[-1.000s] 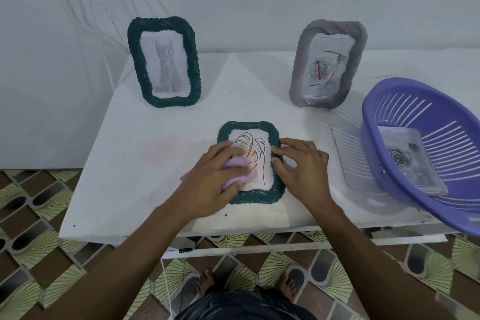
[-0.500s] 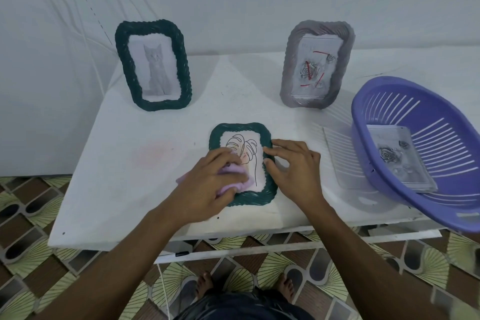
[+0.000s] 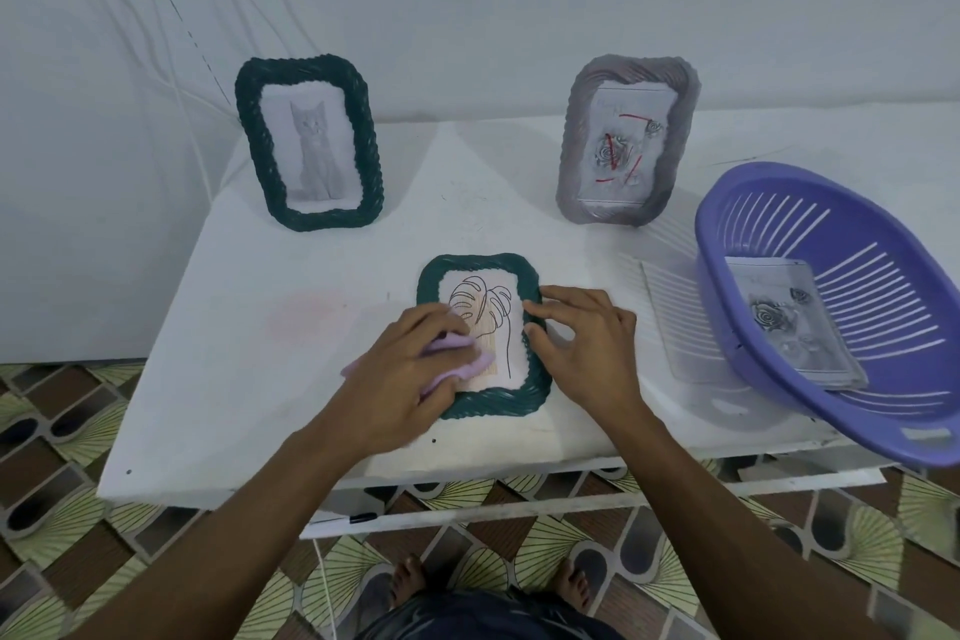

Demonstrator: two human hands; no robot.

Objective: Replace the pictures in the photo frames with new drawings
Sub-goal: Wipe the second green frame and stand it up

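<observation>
A dark green frame (image 3: 530, 276) with a line drawing of a leaf lies flat on the white table (image 3: 270, 379), near its front edge. My left hand (image 3: 400, 379) presses a lilac cloth (image 3: 457, 346) onto the frame's lower left part, fingers curled over the cloth. My right hand (image 3: 587, 348) rests on the frame's right edge with fingers spread. A second green frame (image 3: 309, 143) with a cat picture stands at the back left. A grey frame (image 3: 628, 140) holding a rose drawing marked with red lines stands at the back right.
A purple slotted basket (image 3: 831, 312) sits tilted at the right, overhanging the table edge, with a rose drawing (image 3: 789, 322) inside. A clear sheet (image 3: 675, 322) lies partly under it. Patterned floor tiles and my bare feet show below the table.
My left hand with the cloth has slid toward the frame's lower left, uncovering more of the leaf drawing. My right hand stays on the right edge.
</observation>
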